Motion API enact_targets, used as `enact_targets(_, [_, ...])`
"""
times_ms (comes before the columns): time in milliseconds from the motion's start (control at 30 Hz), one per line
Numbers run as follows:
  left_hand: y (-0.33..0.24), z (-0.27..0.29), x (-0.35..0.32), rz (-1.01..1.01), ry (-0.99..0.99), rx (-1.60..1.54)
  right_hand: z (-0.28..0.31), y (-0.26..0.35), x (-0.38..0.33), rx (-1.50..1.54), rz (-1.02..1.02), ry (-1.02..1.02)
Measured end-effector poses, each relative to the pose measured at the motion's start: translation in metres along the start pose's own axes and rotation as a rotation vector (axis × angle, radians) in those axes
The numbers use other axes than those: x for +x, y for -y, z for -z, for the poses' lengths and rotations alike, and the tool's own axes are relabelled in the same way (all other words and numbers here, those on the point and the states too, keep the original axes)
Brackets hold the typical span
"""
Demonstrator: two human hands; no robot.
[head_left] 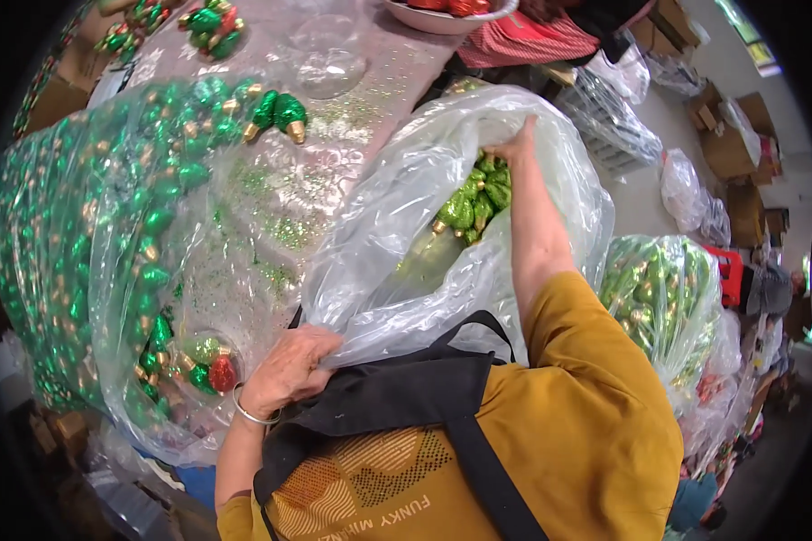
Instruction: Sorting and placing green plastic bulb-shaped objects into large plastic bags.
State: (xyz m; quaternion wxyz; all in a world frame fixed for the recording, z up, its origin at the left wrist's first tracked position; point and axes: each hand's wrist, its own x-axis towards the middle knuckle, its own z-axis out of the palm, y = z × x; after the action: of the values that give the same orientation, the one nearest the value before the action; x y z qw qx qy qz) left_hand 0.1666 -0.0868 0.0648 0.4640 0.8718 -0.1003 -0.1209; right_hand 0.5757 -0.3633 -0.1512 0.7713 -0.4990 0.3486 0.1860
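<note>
The near rim of the bag [361, 243] is pinched by the left hand [290, 371], apparently so that its mouth is kept wide for the right hand [514, 144], whose grip cannot be told as it is held inside, just by the green ornaments [461, 209]. The bag is made of thin, crinkled, clear plastic; the ornaments are bulb-shaped, glitter-rough and gold-capped, and glitter is strewn across the table [395, 56].

The person wears a mustard-yellow top [586, 388] with short sleeves, lower centre and right of the frame, bearing a printed panel [370, 478] of wavy lines and dots. Broad black fabric straps [485, 473] cross it. A thin silver bangle [244, 410] circles the left wrist [260, 401].
</note>
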Motion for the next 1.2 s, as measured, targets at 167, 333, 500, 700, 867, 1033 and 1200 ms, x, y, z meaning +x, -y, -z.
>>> enact_targets(167, [0.023, -0.011, -0.001, 0.017, 0.02, -0.134, -0.002, 0.002, 0.059, 0.284, 0.163, 0.217])
enact_targets(333, [0.021, -0.003, 0.006, 0.141, 0.119, -0.343, -0.006, 0.047, 0.03, -0.153, 0.176, 0.357])
enact_targets(500, [-0.016, -0.009, 0.037, -0.172, 0.166, -0.543, -0.009, 0.058, -0.09, -0.631, 0.388, 0.27])
enact_targets(700, [-0.033, -0.014, 0.052, -0.109, 0.246, -0.698, -0.036, 0.032, -0.068, -0.74, 0.572, 0.219])
enact_targets(867, [-0.006, -0.02, 0.05, -0.041, 0.207, -0.552, -0.051, 0.018, -0.047, -0.56, 0.324, 0.383])
enact_targets(1033, [-0.004, -0.024, 0.05, 0.158, -0.01, -0.785, -0.016, 0.01, -0.134, -0.936, 0.204, 0.913])
enact_targets(1200, [0.012, -0.028, 0.074, 0.181, -0.151, -0.903, 0.084, -0.053, -0.216, -1.578, 0.504, 1.405])
